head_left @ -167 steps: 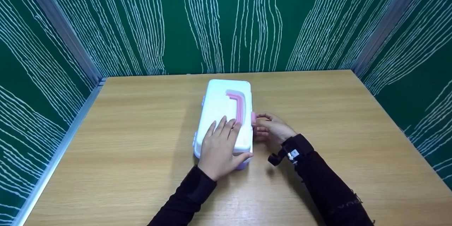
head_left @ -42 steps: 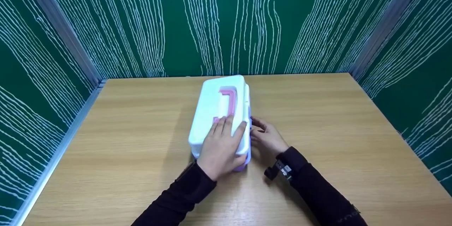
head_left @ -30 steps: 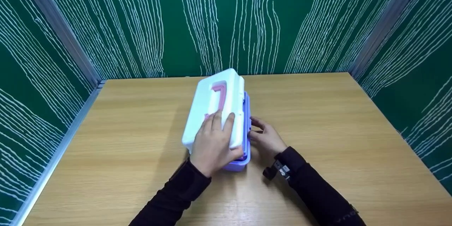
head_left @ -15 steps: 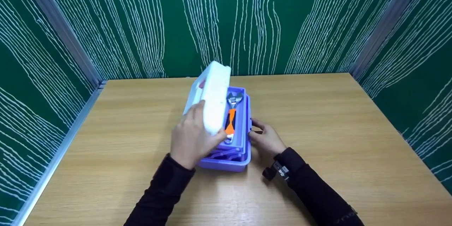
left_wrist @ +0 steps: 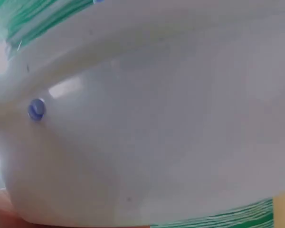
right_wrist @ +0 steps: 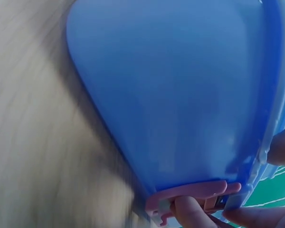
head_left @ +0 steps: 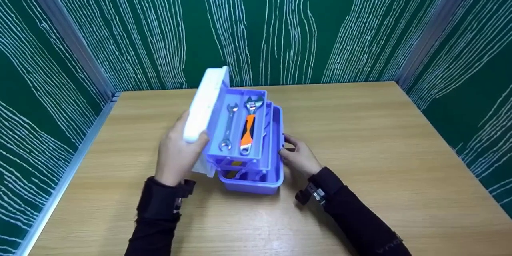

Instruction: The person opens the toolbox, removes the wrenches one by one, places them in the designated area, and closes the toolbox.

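Observation:
A purple toolbox (head_left: 250, 187) stands on the table with its white lid (head_left: 205, 104) tilted up to the left. My left hand (head_left: 176, 160) grips the lid's near end, thumb on the inner side. Inside the raised tray (head_left: 236, 155) lie a double open-ended wrench (head_left: 229, 128) and an adjustable wrench (head_left: 247, 130) with an orange and black handle. My right hand (head_left: 302, 159) holds the box's right side. In the right wrist view its fingers are on the pink latch (right_wrist: 185, 191) and the rim. The lid (left_wrist: 156, 128) fills the left wrist view.
A wooden table (head_left: 380, 140) lies under the box. Green panels with white lines (head_left: 352, 20) close off the back and both sides. Below the trays, something yellow (head_left: 236, 163) shows partly in the box.
The left hand has swung the lid up and over to the left, and the trays have risen with it, uncovering both wrenches. The right hand, which was on the shut latch, stays at the box's right side.

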`<action>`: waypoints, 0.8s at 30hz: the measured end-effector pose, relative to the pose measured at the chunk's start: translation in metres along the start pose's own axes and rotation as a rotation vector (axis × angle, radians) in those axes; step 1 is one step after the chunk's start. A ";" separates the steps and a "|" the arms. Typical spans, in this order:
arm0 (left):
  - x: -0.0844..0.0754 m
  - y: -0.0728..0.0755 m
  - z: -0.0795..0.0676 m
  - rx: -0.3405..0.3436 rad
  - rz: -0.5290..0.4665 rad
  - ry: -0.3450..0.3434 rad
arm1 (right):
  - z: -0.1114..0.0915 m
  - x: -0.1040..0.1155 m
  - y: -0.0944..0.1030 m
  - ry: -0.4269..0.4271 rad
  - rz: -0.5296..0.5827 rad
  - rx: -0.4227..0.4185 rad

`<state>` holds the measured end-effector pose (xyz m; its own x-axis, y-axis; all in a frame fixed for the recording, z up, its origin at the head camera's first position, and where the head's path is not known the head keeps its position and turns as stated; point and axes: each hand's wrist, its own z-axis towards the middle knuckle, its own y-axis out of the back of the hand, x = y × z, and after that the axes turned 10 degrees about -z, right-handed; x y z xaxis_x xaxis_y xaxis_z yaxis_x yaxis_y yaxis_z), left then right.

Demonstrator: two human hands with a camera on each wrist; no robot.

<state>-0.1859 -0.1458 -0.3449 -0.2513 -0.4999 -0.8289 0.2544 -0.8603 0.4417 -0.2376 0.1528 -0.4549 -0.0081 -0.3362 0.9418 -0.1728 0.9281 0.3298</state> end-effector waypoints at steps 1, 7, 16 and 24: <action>0.004 0.003 0.001 0.008 -0.014 0.006 | 0.000 0.000 0.000 0.001 -0.002 -0.002; 0.027 0.020 0.003 0.051 -0.125 0.114 | 0.001 -0.004 -0.002 0.003 -0.045 -0.007; 0.063 0.043 0.007 0.098 -0.358 0.349 | 0.001 -0.004 -0.004 -0.017 -0.085 -0.006; 0.088 0.047 0.009 0.063 -0.598 0.472 | 0.002 -0.004 -0.003 0.004 -0.074 -0.010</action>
<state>-0.2049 -0.2309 -0.3945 0.0997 0.1369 -0.9856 0.1434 -0.9821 -0.1219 -0.2384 0.1508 -0.4598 0.0084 -0.4033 0.9150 -0.1630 0.9023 0.3991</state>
